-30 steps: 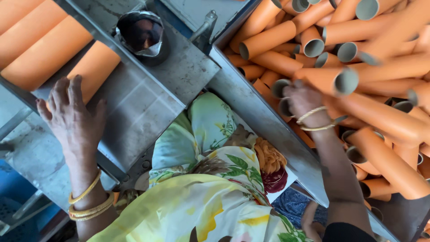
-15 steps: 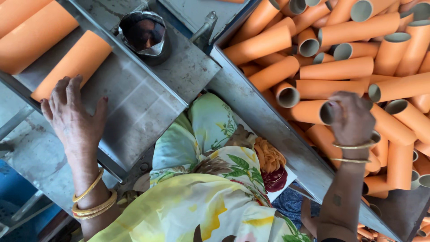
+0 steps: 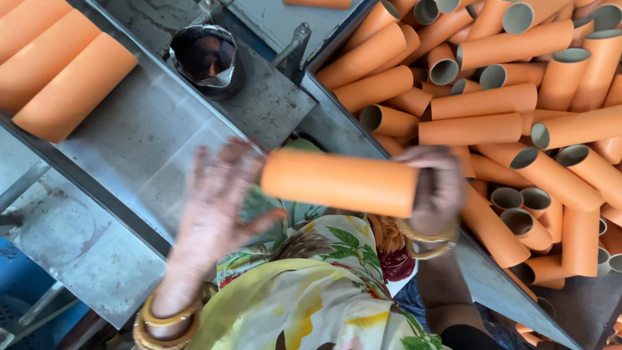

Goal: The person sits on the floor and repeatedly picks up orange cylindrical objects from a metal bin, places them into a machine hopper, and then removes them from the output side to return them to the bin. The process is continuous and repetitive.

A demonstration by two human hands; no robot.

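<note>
While the right hand clasps one end of the orange cardboard tube, its long axis runs crosswise toward the open left hand, fingers spread beside the tube's free end.

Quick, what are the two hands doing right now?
Left hand: open, fingers spread, right beside the near end of the orange tube.
Right hand: closed on the tube's other end.

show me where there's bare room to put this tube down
Bare metal tray lies between the three tubes at its upper left, the foil-lined cup and the left hand. The bin on the right is piled full. The right hand grips the tube.
</note>
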